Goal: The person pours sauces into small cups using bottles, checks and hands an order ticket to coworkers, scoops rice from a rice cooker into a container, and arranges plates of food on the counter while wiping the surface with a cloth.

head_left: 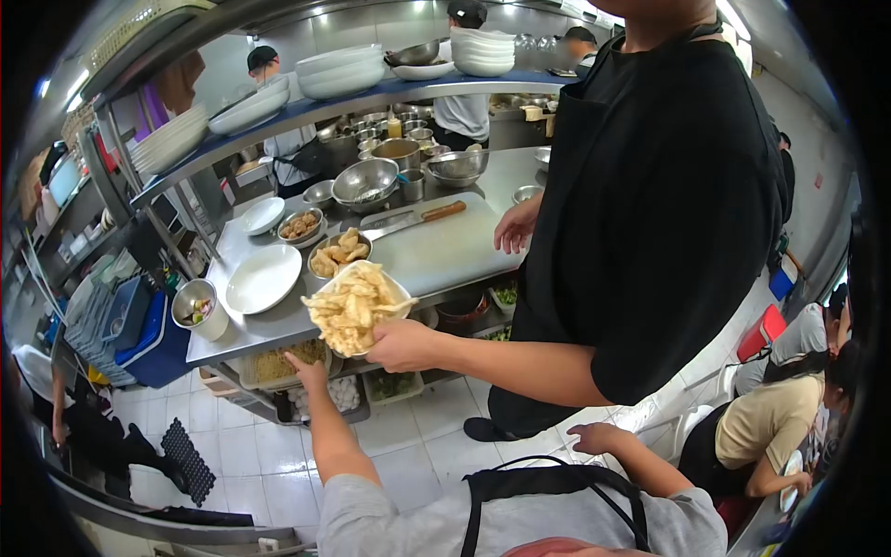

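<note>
White bucket [213, 325]: at the near corner of the steel surface [509, 174], beyond and left of the fingers of the left hand [311, 369]; a passing elbow could knock it off the edge.
Oval plate [264, 278]: on the surface, ahead of those fingers and slightly left.
Left-hand fingers: index stretched out, the others partly hidden; they appear to pinch nothing, though contact with the things around them cannot be told.
Yellow strands [271, 367]: under the level of the surface, just left of the left fingertips in view; pieces dropped from above could land in them.
Fried strips [357, 302]: heaped past the rim of a white dish [399, 288], ahead and right of the left fingers, apart from them as far as can be seen; a tilt or a nudge from below could slide the top ones off.
Co-worker's hand [406, 345]: grips the dish at one side, right of the left fingers; so one-sided a hold could let it tip.
Knife [413, 219]: on the cutting board [450, 246], farther out; a careless reach could meet the blade.
Right hand [594, 438]: fingers loosely spread, holding nothing, well apart from the dish.
</note>
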{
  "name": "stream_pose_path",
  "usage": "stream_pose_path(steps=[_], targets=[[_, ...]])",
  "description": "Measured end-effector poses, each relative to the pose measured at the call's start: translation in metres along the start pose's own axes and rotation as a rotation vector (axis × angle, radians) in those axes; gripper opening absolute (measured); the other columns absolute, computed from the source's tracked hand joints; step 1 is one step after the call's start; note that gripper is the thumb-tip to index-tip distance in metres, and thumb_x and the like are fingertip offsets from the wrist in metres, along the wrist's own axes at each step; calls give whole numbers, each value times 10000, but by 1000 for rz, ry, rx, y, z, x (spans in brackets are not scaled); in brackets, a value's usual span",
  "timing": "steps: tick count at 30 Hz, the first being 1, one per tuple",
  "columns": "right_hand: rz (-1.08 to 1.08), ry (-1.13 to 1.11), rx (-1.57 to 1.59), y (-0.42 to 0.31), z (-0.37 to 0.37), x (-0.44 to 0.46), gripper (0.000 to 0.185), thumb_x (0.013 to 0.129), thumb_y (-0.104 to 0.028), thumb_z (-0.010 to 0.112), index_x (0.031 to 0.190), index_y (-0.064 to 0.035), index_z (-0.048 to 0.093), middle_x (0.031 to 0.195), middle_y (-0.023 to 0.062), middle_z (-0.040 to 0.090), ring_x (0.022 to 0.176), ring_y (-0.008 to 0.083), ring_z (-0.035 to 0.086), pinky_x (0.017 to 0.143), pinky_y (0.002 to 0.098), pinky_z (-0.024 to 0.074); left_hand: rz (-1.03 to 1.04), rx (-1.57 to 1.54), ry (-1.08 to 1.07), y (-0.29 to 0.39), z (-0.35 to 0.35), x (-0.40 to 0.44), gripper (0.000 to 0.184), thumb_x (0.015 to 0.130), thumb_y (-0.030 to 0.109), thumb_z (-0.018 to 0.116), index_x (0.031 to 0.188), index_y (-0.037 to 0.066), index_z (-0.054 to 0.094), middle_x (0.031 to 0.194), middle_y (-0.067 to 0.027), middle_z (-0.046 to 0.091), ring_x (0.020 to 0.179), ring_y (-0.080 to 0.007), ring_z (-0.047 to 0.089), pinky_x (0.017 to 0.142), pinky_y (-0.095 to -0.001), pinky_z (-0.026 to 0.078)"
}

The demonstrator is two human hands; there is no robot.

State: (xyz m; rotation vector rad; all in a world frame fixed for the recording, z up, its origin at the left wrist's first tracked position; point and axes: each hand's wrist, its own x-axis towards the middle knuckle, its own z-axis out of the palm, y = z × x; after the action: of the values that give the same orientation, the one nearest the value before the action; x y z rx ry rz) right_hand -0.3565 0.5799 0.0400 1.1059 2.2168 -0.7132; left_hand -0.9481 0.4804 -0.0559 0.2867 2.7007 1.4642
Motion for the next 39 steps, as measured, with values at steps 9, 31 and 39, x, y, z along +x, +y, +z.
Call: stream_pose_path(steps=[9,31,39], targets=[[-79,41,54,19,22,10,480,730,-321,517,1163,-130,435,1079,157,514,985,308,493,846,366,389,-35,47,-167,-21,27,-70,820,698,317,564,1305,124,48,1115,-293,425,1054,-393,411,858,-410,353],[-278,51,3,25,12,-9,434,729,-245,571,1116,-81,464,875,148,597,840,295,560,731,354,438,-182,289,-683,-115,58,-336,584,699,199,473,1197,-36,280,1119,-256,446,1045,-343,444,892,-365,349],[-382,23,86,81,-1,-36,449,718,-211,591,1126,-77,459,815,135,606,759,257,581,675,318,448,-27,501,-941,-145,84,-447,356,675,199,510,987,31,539,1016,-185,537,958,-321,506,865,-367,374]])
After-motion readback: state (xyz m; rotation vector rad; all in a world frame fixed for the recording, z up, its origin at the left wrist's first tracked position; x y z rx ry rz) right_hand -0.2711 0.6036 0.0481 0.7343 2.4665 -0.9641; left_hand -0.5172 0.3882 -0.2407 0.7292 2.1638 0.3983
